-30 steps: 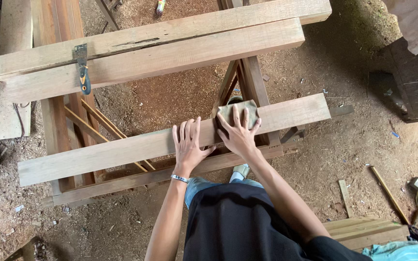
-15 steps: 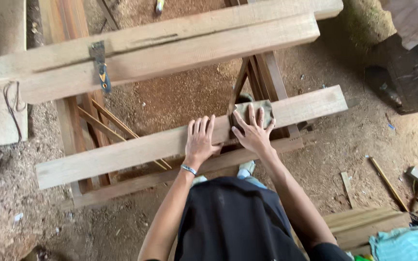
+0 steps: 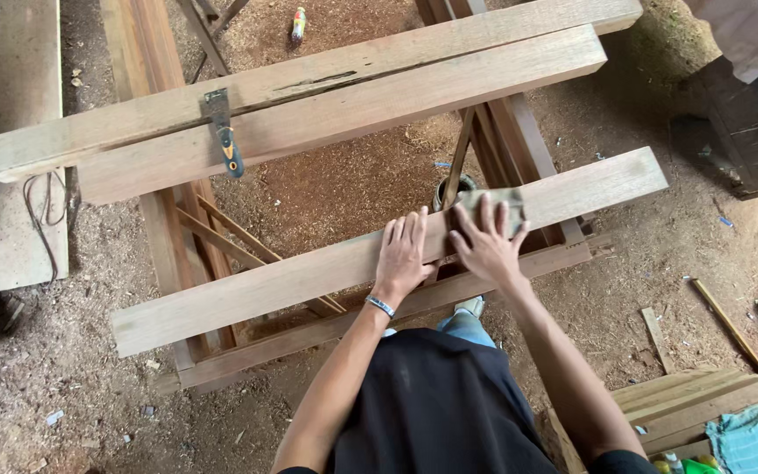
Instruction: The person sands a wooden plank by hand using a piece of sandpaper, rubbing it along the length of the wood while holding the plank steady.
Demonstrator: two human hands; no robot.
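We press our left hand (image 3: pixel 403 254) flat, fingers spread wide, on a long pale wooden plank (image 3: pixel 309 272) that runs across the middle of the frame. Our right hand (image 3: pixel 487 244) lies open too, pushing down a grey-brown sheet of sandpaper (image 3: pixel 506 198) on the same plank, a bit to the right. We think the plank could slide or tip, because it only rests on a wooden frame stand (image 3: pixel 519 149) and nothing clamps it. A splinter could also poke our bare fingers. Two more thick wooden beams (image 3: pixel 344 96) lie across the top of the frame, with a small metal hand tool with a yellow grip (image 3: pixel 224 132) on them. Below is a dirt floor covered in sawdust (image 3: pixel 344 184), with wood scraps (image 3: pixel 730 312) at the right.
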